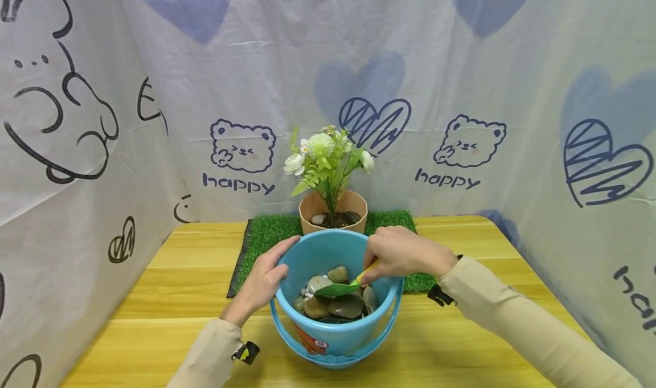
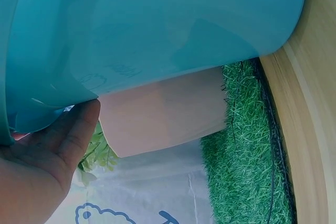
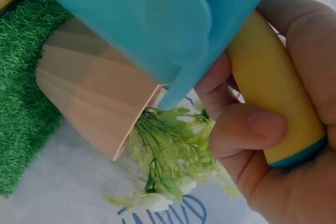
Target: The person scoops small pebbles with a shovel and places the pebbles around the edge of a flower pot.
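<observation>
A blue bucket (image 1: 335, 339) stands on the table with several smooth stones (image 1: 345, 306) and small white pebbles inside. My left hand (image 1: 260, 280) holds its left rim; in the left wrist view, fingers (image 2: 79, 129) of that hand lie against the outer wall. With my right hand (image 1: 400, 252) I grip the yellow handle (image 3: 278, 87) of a small toy shovel, fingers curled round it. The shovel's green blade (image 1: 335, 290) is inside the bucket, over the stones. Whether any pebbles lie on the blade I cannot tell.
Behind the bucket, a peach flowerpot (image 1: 333, 205) with white artificial flowers (image 1: 322, 146) stands on a green turf mat (image 1: 269, 237). The bucket's handle (image 1: 335, 360) hangs down at the front. Wooden table (image 1: 179, 302) lies around; printed curtains (image 1: 287, 80) enclose the sides and back.
</observation>
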`<state>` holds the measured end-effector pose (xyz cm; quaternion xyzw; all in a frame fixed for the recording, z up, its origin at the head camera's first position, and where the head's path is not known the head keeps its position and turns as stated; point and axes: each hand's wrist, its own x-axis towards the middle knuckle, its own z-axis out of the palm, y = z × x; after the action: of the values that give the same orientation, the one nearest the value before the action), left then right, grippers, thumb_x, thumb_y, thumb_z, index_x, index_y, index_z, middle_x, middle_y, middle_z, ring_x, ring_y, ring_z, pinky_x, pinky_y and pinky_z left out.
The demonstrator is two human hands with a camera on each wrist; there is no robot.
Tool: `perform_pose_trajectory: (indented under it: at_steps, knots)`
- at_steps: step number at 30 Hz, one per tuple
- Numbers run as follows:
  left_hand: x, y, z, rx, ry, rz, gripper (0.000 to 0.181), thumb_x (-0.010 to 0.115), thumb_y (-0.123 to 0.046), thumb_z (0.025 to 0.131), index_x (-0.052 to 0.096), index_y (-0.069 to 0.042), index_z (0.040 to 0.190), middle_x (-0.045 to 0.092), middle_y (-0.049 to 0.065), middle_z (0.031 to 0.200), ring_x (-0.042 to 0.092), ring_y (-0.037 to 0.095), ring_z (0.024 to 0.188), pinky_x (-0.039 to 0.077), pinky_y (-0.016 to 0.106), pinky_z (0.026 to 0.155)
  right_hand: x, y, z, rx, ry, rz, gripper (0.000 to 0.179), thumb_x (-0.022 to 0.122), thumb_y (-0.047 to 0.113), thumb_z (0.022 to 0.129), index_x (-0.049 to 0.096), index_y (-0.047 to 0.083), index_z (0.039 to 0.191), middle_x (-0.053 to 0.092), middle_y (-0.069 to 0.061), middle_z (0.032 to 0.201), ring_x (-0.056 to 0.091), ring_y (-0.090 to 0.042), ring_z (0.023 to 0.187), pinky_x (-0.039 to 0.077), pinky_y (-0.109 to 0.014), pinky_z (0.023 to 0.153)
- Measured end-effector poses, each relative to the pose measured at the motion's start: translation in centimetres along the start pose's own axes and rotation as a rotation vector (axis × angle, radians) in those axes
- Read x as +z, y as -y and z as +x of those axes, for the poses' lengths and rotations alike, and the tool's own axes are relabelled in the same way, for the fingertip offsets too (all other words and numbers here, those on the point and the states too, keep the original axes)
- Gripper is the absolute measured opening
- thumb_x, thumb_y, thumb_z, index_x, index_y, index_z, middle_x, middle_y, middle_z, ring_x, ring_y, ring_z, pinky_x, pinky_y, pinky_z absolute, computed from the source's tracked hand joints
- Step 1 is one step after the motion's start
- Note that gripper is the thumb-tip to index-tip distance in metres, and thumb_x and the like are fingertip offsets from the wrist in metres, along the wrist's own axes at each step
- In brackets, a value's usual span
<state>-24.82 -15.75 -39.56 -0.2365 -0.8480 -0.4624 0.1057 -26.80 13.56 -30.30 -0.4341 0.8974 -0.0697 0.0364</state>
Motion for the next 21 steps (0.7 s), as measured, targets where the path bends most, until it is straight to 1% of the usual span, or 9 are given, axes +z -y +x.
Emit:
perform_pose_trajectory:
  at_steps: [2, 5, 9, 10, 11, 16, 18, 21]
  knots:
    - [0.0, 0.0, 0.0, 0.0, -0.001, 0.002, 0.067, 0.04, -0.001, 0.082, 0.043, -0.008, 0.148, 0.05, 0.016, 0.146, 0.058, 0.036, 0.121, 0.05, 0.046, 0.088, -0.1, 0.3, 0.2, -0.001, 0.015, -0.006, 0.031, 0.075, 0.042, 0.082, 0.066, 0.029, 0.055, 0.045, 0.021, 0.047, 0.035, 0.002, 0.044, 0.029, -0.02, 0.047]
    - [0.0, 0.0, 0.0, -0.001, -0.002, 0.005, 0.067, 0.04, -0.001, 0.082, 0.043, -0.009, 0.149, 0.05, 0.016, 0.145, 0.058, 0.035, 0.12, 0.05, 0.044, 0.086, -0.1, 0.7, 0.5, -0.009, 0.036, -0.019, 0.044, 0.075, 0.039, 0.083, 0.052, 0.027, 0.048, 0.031, 0.017, 0.044, 0.026, 0.0, 0.041, 0.024, -0.02, 0.046]
    - [0.0, 0.0, 0.0, -0.004, 0.002, -0.003, 0.066, 0.04, -0.001, 0.083, 0.043, -0.01, 0.149, 0.05, 0.016, 0.145, 0.059, 0.035, 0.119, 0.051, 0.042, 0.084, 0.3, 0.9, 0.7, -0.03, 0.026, -0.063, 0.052, 0.075, 0.037, 0.083, 0.039, 0.027, 0.047, 0.022, 0.015, 0.045, 0.02, -0.001, 0.042, 0.021, -0.02, 0.046]
    - [0.0, 0.1, -0.1, -0.005, 0.001, -0.005, 0.066, 0.04, -0.001, 0.083, 0.043, -0.01, 0.149, 0.05, 0.016, 0.145, 0.059, 0.035, 0.119, 0.052, 0.041, 0.084, 0.5, 0.8, 0.7, -0.035, 0.016, -0.073, 0.052, 0.075, 0.038, 0.083, 0.039, 0.027, 0.047, 0.023, 0.015, 0.045, 0.022, 0.0, 0.043, 0.022, -0.019, 0.046]
    - [0.0, 0.1, -0.1, -0.006, 0.001, -0.008, 0.066, 0.04, -0.001, 0.083, 0.043, -0.01, 0.148, 0.051, 0.016, 0.145, 0.059, 0.035, 0.119, 0.052, 0.041, 0.083, 0.6, 0.8, 0.6, -0.039, 0.006, -0.078, 0.05, 0.075, 0.038, 0.083, 0.042, 0.027, 0.047, 0.026, 0.016, 0.045, 0.024, 0.0, 0.043, 0.023, -0.019, 0.046]
    - [0.0, 0.1, -0.1, -0.006, -0.001, -0.011, 0.066, 0.041, -0.001, 0.082, 0.044, -0.011, 0.148, 0.051, 0.015, 0.144, 0.059, 0.035, 0.119, 0.052, 0.04, 0.083, 1.5, 0.6, 0.0, -0.073, -0.053, -0.117, 0.032, 0.075, 0.038, 0.083, 0.062, 0.025, 0.057, 0.047, 0.017, 0.051, 0.038, 0.001, 0.047, 0.033, -0.018, 0.048]
    - [0.0, 0.1, -0.2, -0.006, -0.002, -0.009, 0.067, 0.041, -0.002, 0.082, 0.044, -0.012, 0.148, 0.051, 0.015, 0.144, 0.059, 0.035, 0.119, 0.051, 0.04, 0.083, 1.8, 0.7, -0.1, -0.084, -0.075, -0.143, 0.026, 0.075, 0.038, 0.083, 0.067, 0.025, 0.062, 0.053, 0.017, 0.055, 0.04, 0.001, 0.049, 0.034, -0.019, 0.049]
    - [0.0, 0.0, -0.1, -0.006, -0.004, -0.006, 0.067, 0.041, -0.002, 0.083, 0.044, -0.013, 0.148, 0.051, 0.015, 0.145, 0.058, 0.035, 0.119, 0.05, 0.04, 0.081, 1.9, 0.7, -0.5, -0.088, -0.104, -0.17, 0.022, 0.075, 0.039, 0.083, 0.072, 0.024, 0.066, 0.057, 0.016, 0.058, 0.04, 0.001, 0.05, 0.035, -0.019, 0.049]
